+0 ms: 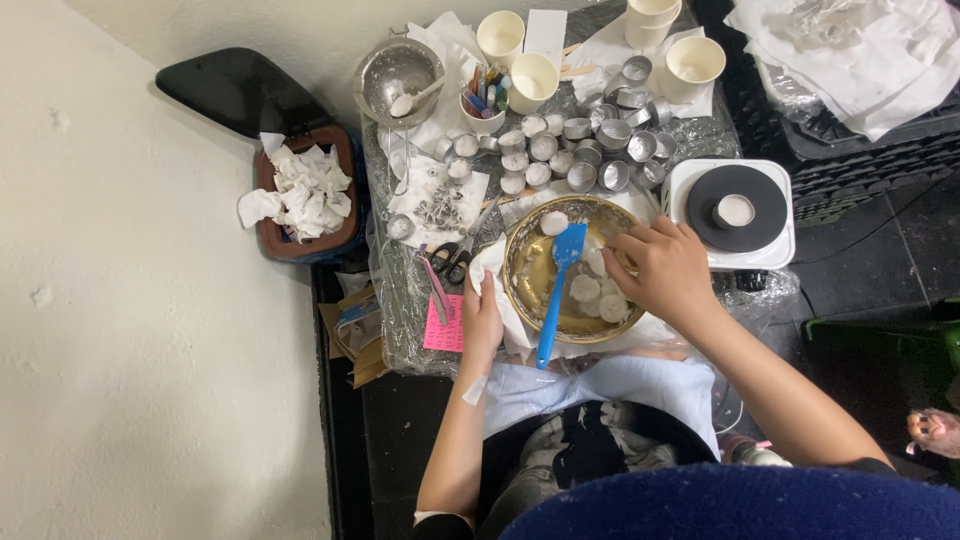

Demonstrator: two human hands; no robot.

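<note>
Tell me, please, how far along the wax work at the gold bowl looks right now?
Done: several white wax discs already lie in the gold bowl, and many small metal cups stand emptied behind it. In hand: the right hand reaches into the bowl while the left hand steadies its rim; a blue spatula rests inside. Left: some filled cups remain, and one disc sits on the hotplate.

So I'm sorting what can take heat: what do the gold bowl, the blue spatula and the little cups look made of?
Gold bowl: likely metal, with a shiny brass-like sheen. Blue spatula: looks like matte silicone or plastic, uniform in colour. Little cups: thin silvery metal, probably aluminium, with reflective walls.
</note>
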